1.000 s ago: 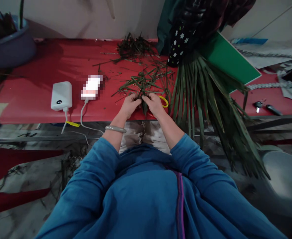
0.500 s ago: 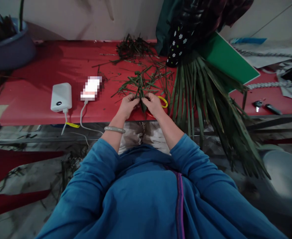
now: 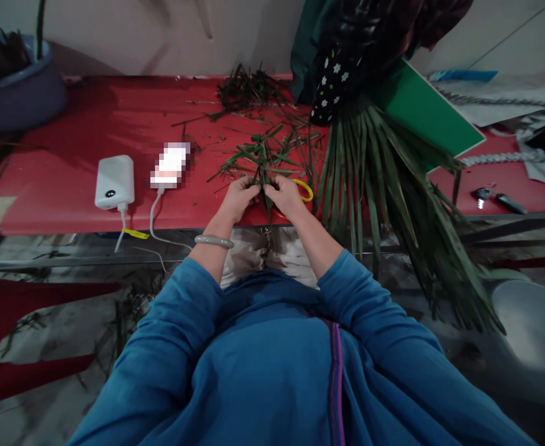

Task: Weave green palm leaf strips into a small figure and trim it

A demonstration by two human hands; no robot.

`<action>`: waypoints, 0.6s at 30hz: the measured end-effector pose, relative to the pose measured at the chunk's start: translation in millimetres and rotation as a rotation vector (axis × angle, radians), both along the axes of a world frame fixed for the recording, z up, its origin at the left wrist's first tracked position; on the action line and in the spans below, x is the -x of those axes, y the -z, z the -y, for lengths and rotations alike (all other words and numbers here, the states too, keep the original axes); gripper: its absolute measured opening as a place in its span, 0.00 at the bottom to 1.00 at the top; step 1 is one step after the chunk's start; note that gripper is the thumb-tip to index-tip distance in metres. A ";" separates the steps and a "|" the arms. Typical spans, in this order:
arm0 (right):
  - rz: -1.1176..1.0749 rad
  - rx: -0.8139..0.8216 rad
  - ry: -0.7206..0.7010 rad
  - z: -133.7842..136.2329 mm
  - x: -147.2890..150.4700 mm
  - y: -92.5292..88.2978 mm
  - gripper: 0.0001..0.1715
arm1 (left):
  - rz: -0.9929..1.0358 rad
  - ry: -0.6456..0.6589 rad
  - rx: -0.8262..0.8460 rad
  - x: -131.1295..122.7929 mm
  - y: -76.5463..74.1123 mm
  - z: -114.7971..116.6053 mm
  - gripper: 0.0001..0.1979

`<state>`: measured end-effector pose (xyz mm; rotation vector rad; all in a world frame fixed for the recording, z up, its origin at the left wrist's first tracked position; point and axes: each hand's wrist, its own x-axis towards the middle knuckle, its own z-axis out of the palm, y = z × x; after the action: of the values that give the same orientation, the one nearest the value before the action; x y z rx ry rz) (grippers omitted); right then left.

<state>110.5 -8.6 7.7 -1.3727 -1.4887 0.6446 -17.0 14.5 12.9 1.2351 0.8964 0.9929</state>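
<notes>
Between my two hands is a small piece of woven green palm leaf (image 3: 262, 162), with a knotted tip at its far end and a narrow tail pointing toward me. My left hand (image 3: 241, 197) pinches it from the left, fingers closed. From the right, my right hand (image 3: 282, 194) pinches the same piece with thumb and fingers. The fingertips nearly meet, and they hide part of the weave. Yellow-handled scissors (image 3: 306, 191) lie partly hidden beside my right hand. Loose leaf strips (image 3: 235, 162) are scattered just beyond my fingers.
A large palm frond (image 3: 374, 167) hangs over the table's front edge at right, near a green board (image 3: 425, 111). On the red table (image 3: 91, 124) lie a white power bank (image 3: 114, 181), a cabled phone (image 3: 170, 164) and keys (image 3: 481, 196). A basin (image 3: 17, 99) stands at far left.
The knotted far end of the woven leaf has tipped slightly toward me. Both hands keep their pinch in nearly the same place.
</notes>
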 end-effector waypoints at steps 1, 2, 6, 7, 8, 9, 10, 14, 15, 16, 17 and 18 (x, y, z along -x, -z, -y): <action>0.008 0.000 0.000 0.3 0.0 -0.4 0.08 | 0.002 0.006 -0.001 0.1 0.1 -0.3 0.03; 0.015 -0.001 0.000 0.5 0.1 -0.7 0.08 | 0.005 0.011 0.001 0.3 0.0 -0.5 0.03; 0.024 -0.003 -0.004 0.9 0.0 -1.1 0.09 | 0.013 0.023 0.030 0.7 -1.2 -0.3 0.04; 0.026 -0.001 -0.006 0.8 -0.1 -0.9 0.09 | 0.012 0.023 0.039 0.8 -1.8 -0.1 0.04; 0.026 0.004 -0.009 0.6 -0.1 -0.6 0.09 | 0.008 0.024 0.046 1.0 -2.4 0.1 0.04; 0.023 0.008 -0.012 0.5 -0.2 -0.4 0.09 | 0.002 0.026 0.049 1.3 -3.0 0.3 0.04; 0.020 0.013 -0.015 0.3 -0.2 -0.1 0.10 | -0.001 0.028 0.051 1.7 -3.5 0.4 0.04; 0.023 0.017 -0.019 -0.7 -0.6 1.0 0.09 | 0.012 0.064 0.062 4.2 -4.9 0.8 0.03; 0.023 0.018 -0.020 -1.1 -0.7 1.4 0.10 | 0.021 0.076 0.061 4.9 -5.1 0.9 0.03; 0.017 0.018 -0.023 -1.5 -0.8 1.9 0.10 | 0.028 0.085 0.057 5.3 -5.2 1.2 0.03; 0.008 0.016 -0.025 -2.0 -0.9 2.4 0.10 | 0.032 0.088 0.053 5.6 -5.3 1.5 0.03; -0.002 0.011 -0.024 -2.5 -1.0 3.0 0.10 | 0.034 0.085 0.048 5.6 -5.4 1.8 0.03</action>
<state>111.6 -6.1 4.7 -1.3640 -1.5045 0.6700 -22.6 12.6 18.3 1.2027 0.8306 0.9169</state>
